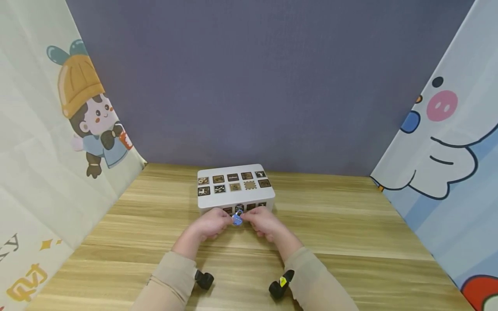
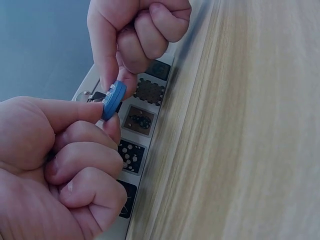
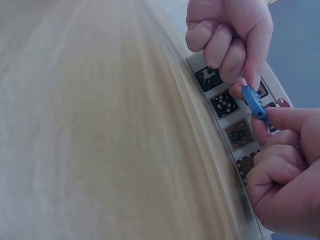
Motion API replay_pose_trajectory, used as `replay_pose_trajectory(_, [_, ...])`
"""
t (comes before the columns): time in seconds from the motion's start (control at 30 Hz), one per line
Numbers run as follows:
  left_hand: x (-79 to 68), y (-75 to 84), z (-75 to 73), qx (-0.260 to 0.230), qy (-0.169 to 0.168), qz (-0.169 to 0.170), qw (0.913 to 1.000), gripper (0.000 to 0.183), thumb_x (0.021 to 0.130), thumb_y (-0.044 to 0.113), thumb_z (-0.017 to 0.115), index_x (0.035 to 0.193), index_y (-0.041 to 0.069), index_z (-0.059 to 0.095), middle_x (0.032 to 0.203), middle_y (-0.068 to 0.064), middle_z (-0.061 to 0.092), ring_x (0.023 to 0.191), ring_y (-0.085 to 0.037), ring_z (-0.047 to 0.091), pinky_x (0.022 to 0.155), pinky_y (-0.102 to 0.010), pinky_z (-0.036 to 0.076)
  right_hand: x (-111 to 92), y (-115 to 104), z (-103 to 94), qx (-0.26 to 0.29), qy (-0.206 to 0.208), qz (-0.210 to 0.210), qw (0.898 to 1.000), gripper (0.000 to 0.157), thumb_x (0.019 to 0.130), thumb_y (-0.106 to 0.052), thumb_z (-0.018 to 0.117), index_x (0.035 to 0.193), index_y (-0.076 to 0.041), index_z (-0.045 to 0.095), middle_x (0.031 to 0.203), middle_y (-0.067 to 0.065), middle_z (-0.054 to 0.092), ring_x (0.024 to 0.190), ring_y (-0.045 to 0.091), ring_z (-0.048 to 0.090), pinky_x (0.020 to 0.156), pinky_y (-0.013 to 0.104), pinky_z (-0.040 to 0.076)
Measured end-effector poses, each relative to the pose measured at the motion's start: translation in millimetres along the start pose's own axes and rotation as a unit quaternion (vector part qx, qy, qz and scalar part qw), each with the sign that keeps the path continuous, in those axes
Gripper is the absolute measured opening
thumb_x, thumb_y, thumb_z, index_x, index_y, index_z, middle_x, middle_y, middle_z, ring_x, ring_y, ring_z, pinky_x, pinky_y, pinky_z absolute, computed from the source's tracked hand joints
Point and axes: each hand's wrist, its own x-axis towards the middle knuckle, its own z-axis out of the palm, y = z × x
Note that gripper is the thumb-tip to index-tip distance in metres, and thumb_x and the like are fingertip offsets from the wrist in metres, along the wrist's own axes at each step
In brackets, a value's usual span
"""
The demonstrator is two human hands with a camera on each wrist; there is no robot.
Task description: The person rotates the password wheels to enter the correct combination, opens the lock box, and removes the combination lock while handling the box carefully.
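Observation:
A small blue combination padlock (image 1: 237, 218) is pinched between both hands at the front of a white box (image 1: 229, 198). My left hand (image 1: 212, 223) holds its left side with thumb and index finger. From the other side, my right hand (image 1: 264, 222) pinches it the same way. Number wheels show along the padlock's edge (image 2: 114, 101) in the left wrist view. Its shackle rises close to the metal latch (image 1: 239, 207) on the box front. The remaining fingers of both hands are curled in. Square stamp-like pictures cover the box's lid and front, and the lid is down.
The box stands on a wood-grain table (image 1: 330, 224), near a dark grey-blue back panel (image 1: 264, 86). Cartoon-printed curtains hang on the left (image 1: 35, 129) and right (image 1: 459, 172). Each sleeve cuff carries a black wrist camera (image 1: 204, 280).

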Motion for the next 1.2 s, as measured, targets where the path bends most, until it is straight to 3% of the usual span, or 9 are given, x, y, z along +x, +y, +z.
replay_pose_trajectory(0.4, [-2.6,2.6,0.5,0.088,0.055,0.016,0.9945,0.028,0.097,0.016,0.065,0.078,-0.004,0.065,0.053,0.007,0.038,0.042,-0.007,0.03,0.039,-0.021,0.026,-3,-3,2.4,-0.009,0.007,-0.005,1.0,0.022,0.096,-0.023,0.068,0.1,-0.003,0.075,0.052,-0.008,0.035,0.041,0.007,0.028,0.038,0.021,0.024])
replay_pose_trajectory(0.6, [-6.6,11.8,4.8,0.182,0.081,0.041,0.9792,0.038,0.094,0.023,0.071,0.062,0.005,0.058,0.051,0.007,0.04,0.044,-0.007,0.031,0.04,-0.022,0.027,-3,-1,3.3,-0.012,0.01,-0.006,1.0,0.022,0.096,-0.024,0.067,0.098,-0.003,0.074,0.052,-0.008,0.035,0.041,0.008,0.03,0.038,0.021,0.026])
replay_pose_trajectory(0.77, [-7.0,16.7,8.0,0.225,0.101,0.057,0.9674,0.045,0.09,0.025,0.076,0.055,0.015,0.049,0.048,0.009,0.038,0.043,-0.006,0.031,0.041,-0.021,0.025,-2,-1,4.2,-0.007,0.01,-0.008,1.0,0.022,0.096,-0.022,0.067,0.097,-0.002,0.074,0.052,-0.008,0.035,0.041,0.007,0.03,0.038,0.021,0.026])
replay_pose_trajectory(1.0, [-6.2,15.0,10.5,0.26,0.122,0.053,0.9565,0.042,0.083,0.031,0.083,0.059,0.013,0.053,0.051,0.007,0.043,0.045,-0.008,0.034,0.042,-0.024,0.028,-1,0,5.0,-0.002,0.011,-0.005,1.0,0.022,0.095,-0.023,0.069,0.1,-0.002,0.075,0.051,-0.008,0.034,0.041,0.007,0.029,0.038,0.021,0.025])
replay_pose_trajectory(1.2, [-6.5,15.0,11.3,0.314,0.131,0.051,0.9389,0.038,0.077,0.039,0.088,0.066,0.014,0.061,0.057,0.006,0.055,0.049,-0.012,0.046,0.048,-0.03,0.038,1,1,4.7,0.005,0.011,0.002,1.0,0.023,0.094,-0.024,0.07,0.1,-0.002,0.075,0.051,-0.009,0.034,0.041,0.006,0.028,0.038,0.021,0.024])
